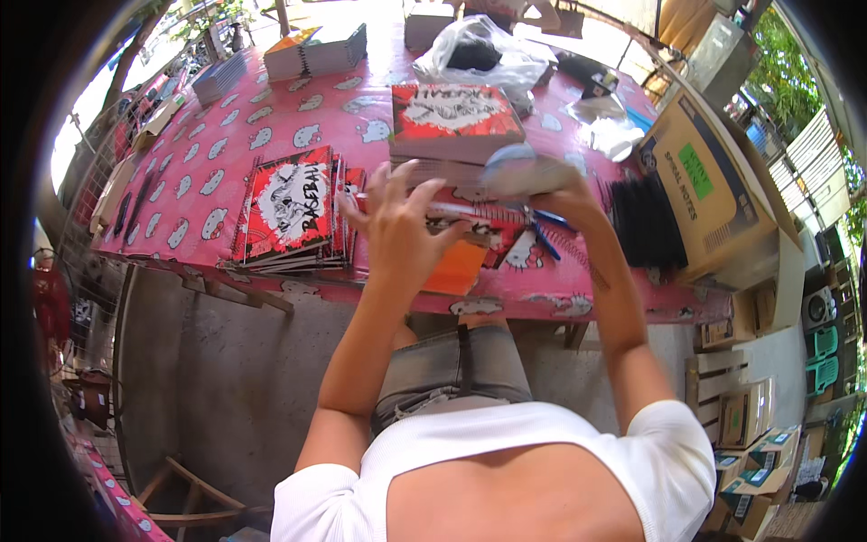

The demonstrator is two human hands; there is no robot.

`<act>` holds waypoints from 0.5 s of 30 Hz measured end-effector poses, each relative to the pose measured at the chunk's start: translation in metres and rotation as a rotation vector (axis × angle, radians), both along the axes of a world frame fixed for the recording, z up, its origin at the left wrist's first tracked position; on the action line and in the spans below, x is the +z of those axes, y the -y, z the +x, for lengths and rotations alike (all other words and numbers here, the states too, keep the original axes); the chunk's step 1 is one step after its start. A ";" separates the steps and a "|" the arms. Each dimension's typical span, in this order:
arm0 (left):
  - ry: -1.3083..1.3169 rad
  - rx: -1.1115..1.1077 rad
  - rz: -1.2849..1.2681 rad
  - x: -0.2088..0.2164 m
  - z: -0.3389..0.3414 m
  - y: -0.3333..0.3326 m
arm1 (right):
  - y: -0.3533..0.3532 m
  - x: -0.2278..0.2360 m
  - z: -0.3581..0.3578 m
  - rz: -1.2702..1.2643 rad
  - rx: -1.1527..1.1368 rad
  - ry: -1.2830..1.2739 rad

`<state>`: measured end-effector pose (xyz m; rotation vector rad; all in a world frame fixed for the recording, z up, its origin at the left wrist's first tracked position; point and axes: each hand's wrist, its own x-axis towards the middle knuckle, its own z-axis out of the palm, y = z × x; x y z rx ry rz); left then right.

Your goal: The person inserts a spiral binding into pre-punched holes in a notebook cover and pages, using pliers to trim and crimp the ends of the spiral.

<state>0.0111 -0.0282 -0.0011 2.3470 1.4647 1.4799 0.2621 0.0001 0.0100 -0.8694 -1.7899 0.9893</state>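
Observation:
My left hand [397, 212] is over the table's near middle, its fingers spread above a spiral-bound notebook with a red cover that is partly hidden beneath it. An orange sheet or cover [456, 266] shows below that hand. To the right, my right hand [558, 185] is smeared by motion, its fingers around a round, bluish, see-through thing [510, 170] that may be a roll of tape. Blue pens [547, 237] lie under my right wrist. Left of my left hand sits a stack of red spiral notebooks [284, 203]; a taller notebook stack [456, 113] stands just beyond both hands.
A pink patterned cloth covers the table [194, 203]. At the right are black spiral coils [643, 221] and a large cardboard box [709, 181]. Farther back are a plastic bag [488, 59] and more notebook stacks [316, 54]. A wooden chair [185, 492] stands lower left.

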 end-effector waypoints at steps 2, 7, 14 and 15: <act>-0.028 0.051 -0.057 -0.004 -0.001 -0.004 | 0.014 0.010 -0.003 -0.045 -0.050 0.064; 0.080 -0.134 -0.039 -0.011 -0.016 -0.022 | 0.015 0.008 -0.012 -0.356 0.063 -0.430; 0.272 -0.065 -0.110 -0.013 -0.027 -0.018 | -0.018 -0.004 -0.025 -0.016 -0.035 0.021; 0.281 -0.056 -0.104 -0.011 -0.027 -0.021 | -0.019 -0.002 -0.031 -0.015 0.098 -0.165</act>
